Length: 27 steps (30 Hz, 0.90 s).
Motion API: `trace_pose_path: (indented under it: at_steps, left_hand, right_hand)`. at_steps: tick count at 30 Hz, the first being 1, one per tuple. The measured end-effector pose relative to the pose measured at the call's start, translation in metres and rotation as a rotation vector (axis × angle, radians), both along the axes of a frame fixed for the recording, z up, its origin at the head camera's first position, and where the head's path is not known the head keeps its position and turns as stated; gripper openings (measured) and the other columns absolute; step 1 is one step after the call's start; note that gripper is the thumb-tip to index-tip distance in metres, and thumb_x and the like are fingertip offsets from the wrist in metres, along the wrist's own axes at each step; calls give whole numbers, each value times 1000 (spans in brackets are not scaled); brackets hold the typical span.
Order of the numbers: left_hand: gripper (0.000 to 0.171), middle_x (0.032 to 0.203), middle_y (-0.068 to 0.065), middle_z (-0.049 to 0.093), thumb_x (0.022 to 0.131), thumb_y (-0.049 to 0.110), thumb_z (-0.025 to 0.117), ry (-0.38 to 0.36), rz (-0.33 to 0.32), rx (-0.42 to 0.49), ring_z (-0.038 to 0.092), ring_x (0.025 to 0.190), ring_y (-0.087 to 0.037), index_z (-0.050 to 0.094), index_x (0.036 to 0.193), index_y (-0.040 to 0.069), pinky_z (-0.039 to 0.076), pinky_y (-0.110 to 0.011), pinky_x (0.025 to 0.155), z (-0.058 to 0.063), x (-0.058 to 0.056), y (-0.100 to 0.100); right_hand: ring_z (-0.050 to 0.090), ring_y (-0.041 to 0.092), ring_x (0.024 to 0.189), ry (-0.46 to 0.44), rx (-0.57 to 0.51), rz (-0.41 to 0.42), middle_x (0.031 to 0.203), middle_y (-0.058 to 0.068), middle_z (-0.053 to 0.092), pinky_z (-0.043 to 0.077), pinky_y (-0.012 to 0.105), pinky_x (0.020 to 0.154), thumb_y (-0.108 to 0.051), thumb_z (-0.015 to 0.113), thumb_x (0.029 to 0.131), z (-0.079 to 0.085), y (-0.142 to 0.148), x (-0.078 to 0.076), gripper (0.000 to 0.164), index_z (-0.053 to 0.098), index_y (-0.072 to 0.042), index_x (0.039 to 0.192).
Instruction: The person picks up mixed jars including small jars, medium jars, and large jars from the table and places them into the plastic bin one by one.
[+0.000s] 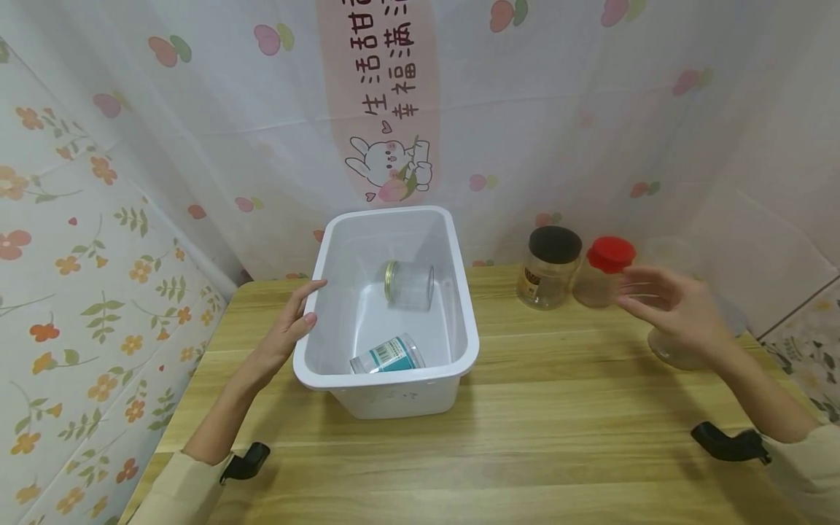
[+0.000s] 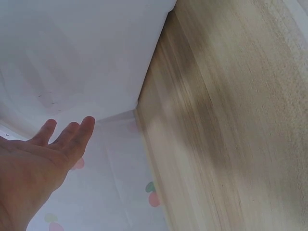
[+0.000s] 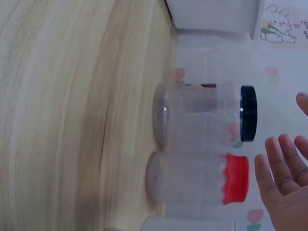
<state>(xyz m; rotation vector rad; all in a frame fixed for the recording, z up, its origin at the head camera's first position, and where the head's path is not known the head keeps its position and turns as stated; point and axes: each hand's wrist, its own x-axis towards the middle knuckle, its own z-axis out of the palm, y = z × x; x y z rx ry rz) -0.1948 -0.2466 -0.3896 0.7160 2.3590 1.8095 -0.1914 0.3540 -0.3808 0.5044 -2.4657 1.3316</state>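
Left of centre, the rim of a white rectangular plastic tub (image 1: pixel 400 399) appears to be touched by the left hand (image 1: pixel 278 343), its fingers relaxed. Inside, a clear teal-labelled container (image 1: pixel 390 356) is laid, with a clear gold-lidded jar (image 1: pixel 413 286) beyond it. At right, beside a clear red-lidded jar (image 1: pixel 602 270), the right hand (image 1: pixel 682 310) is held with fingers loosely extended, nothing gripped. That jar is judged light, stiff and slippery, best grasped round its body. A wood-grain table (image 1: pixel 558 437) is backed by a white fruit-patterned curtain (image 1: pixel 525 146).
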Motion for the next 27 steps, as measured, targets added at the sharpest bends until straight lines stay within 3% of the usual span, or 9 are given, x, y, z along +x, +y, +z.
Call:
trace_pose_path:
  at_steps: [6,21,27]
  left_hand:
    - [51,156,-24,25,110,21,35,-5,3,7,40,122,-43,22,159,21,53,-36,84,0,0,1]
    - [51,156,-24,24,110,23,35,-12,4,1,40,122,-43,21,160,21,53,-35,84,0,0,1]
    - [51,157,-24,23,110,23,35,-9,7,-3,39,123,-44,21,160,21,53,-35,84,1,1,1]
  right_hand:
    - [66,5,100,27,-21,-3,117,-6,67,49,15,81,14,74,85,2,7,-1,49,59,6,131]
    - [65,0,99,30,-9,-72,117,-5,66,49,13,79,8,75,87,8,26,9,50,60,0,135]
    - [63,4,103,67,4,-87,119,-2,66,46,11,84,10,76,85,6,33,10,54,60,0,136]
